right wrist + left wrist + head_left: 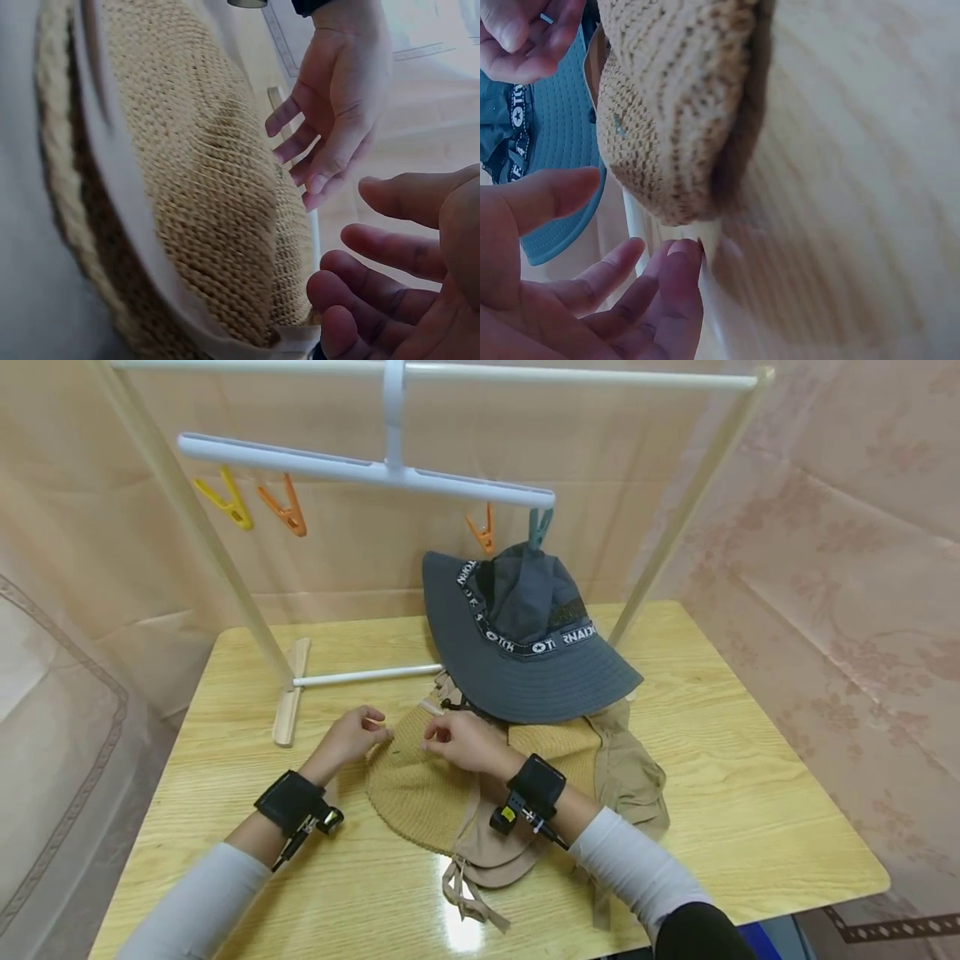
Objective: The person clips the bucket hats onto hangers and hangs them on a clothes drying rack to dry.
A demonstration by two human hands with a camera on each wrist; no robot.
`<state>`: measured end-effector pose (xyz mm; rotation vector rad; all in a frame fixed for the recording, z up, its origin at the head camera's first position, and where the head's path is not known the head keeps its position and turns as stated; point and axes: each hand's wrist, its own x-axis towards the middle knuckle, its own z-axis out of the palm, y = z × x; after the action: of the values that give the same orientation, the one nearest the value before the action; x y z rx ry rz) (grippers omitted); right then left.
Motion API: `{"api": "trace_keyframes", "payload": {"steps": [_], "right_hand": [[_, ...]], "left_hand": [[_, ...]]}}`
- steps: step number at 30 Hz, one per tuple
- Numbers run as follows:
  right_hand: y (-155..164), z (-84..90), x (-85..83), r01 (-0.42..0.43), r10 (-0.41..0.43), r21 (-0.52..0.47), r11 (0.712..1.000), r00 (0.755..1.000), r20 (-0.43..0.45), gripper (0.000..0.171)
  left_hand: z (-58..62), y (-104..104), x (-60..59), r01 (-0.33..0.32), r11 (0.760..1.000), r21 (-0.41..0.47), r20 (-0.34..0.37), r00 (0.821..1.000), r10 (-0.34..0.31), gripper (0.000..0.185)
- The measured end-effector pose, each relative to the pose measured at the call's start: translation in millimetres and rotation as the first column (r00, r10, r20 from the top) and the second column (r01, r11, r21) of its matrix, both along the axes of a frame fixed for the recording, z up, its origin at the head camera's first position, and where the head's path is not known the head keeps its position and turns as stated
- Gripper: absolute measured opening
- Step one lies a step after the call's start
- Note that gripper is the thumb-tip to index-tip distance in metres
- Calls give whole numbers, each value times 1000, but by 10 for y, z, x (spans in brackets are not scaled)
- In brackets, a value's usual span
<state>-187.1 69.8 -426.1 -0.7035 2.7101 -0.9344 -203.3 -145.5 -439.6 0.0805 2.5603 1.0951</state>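
Observation:
A tan woven hat (pixel 420 785) with beige cloth parts and tie strings (pixel 468 902) lies on the table. My left hand (pixel 351 742) is at its left edge, fingers loosely bent with nothing between thumb and fingers; the left wrist view shows the fingertips (pixel 681 259) close by the weave (pixel 682 97). Over the hat's upper part hovers my right hand (pixel 468 742), empty, its fingers relaxed beside the weave (pixel 202 172) in the right wrist view. Just beyond, a dark blue-grey bucket hat (pixel 525 681) hangs from a teal clip (pixel 538 529), its brim overlapping the tan hat.
A pale blue hanger (pixel 315 462) hangs tilted from a white rack bar (pixel 570 375). It also carries a yellow clip (pixel 232 506) and two orange clips, one left (pixel 288 512), one right (pixel 482 533). The rack's wooden foot (pixel 288 714) and lower bar (pixel 367 675) stand on the wooden table (pixel 750 793).

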Motion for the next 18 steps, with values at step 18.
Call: {"api": "trace_keyframes", "payload": {"steps": [18], "right_hand": [[-66,-92,124,-153,160,201,968,987,-20,24]], "left_hand": [[-80,-81,94,76,995,57,16,997,-77,42]]}}
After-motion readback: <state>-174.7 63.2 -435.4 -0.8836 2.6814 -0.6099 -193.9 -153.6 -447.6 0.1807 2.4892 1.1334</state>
